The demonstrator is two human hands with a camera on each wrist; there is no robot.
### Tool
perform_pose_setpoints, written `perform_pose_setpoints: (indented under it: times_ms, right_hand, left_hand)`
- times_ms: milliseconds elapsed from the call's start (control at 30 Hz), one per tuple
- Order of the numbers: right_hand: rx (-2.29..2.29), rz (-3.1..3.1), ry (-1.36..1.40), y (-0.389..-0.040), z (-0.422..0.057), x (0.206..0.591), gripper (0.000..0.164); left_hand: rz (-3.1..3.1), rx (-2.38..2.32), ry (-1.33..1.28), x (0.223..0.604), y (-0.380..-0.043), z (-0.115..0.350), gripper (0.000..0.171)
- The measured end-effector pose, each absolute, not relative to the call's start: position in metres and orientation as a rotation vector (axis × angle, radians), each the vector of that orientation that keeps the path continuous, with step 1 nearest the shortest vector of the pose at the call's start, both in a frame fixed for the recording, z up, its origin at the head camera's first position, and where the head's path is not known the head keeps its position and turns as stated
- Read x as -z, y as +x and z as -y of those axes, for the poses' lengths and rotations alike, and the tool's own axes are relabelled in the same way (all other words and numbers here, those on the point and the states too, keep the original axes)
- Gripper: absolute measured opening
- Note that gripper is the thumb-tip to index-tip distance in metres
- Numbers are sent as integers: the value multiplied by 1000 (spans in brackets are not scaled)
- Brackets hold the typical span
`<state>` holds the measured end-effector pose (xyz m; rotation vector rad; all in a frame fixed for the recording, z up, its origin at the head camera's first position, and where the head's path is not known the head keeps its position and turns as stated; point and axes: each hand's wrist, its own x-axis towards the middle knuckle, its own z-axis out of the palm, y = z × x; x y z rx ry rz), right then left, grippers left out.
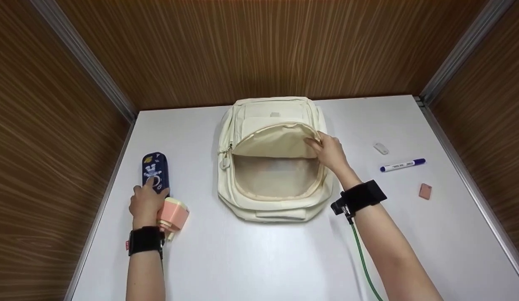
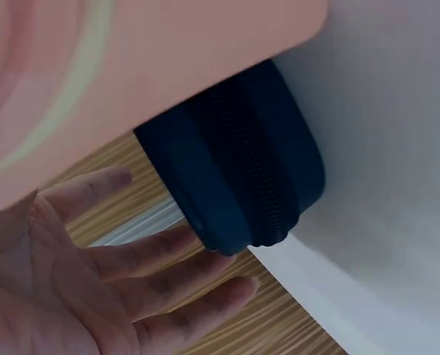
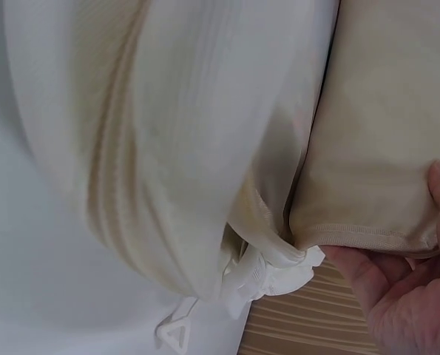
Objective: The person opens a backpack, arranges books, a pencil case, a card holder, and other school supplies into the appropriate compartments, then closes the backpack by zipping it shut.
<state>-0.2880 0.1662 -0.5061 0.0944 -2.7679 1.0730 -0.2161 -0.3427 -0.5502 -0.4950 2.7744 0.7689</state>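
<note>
A cream backpack [image 1: 280, 213] lies on the table with its front pocket unzipped. My right hand [image 1: 331, 154] pinches the edge of the pocket flap [image 1: 280, 140], holding it raised; thumb and fingers show on the flap's hem in the right wrist view. The pocket's pale lining [image 1: 276, 177] shows below the flap. On the left, my left hand [image 1: 146, 205] is over the near end of a dark blue pencil case [image 1: 154, 165] printed with an astronaut, its fingers spread. Beside that hand stands a pink and cream boxy object [image 1: 174, 214], large in the left wrist view.
To the right of the backpack lie a small white object [image 1: 381, 148], a blue-capped marker [image 1: 402, 165] and a small pink block [image 1: 425, 191]. A green cable [image 1: 361, 255] trails from the right wristband. Wood-grain panels [image 1: 259, 50] wall the table at the back and sides.
</note>
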Motion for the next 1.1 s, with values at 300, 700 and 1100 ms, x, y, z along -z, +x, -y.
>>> perform_pose_setpoints:
  times_ms: [300,700,1100]
  right_hand:
    - [-1073,2783,96,-287,-165,507,37]
    - [-1074,2787,113,-287,-165,507,32]
    - [-1073,2778,102,-288,-163,507,33]
  left_hand:
    - [-2668,-878,-532,557,-217,347,81]
    - [-2872,-792,-581,561,-217,345,70]
    - [-3226,-901,-457,521,-218,314,65]
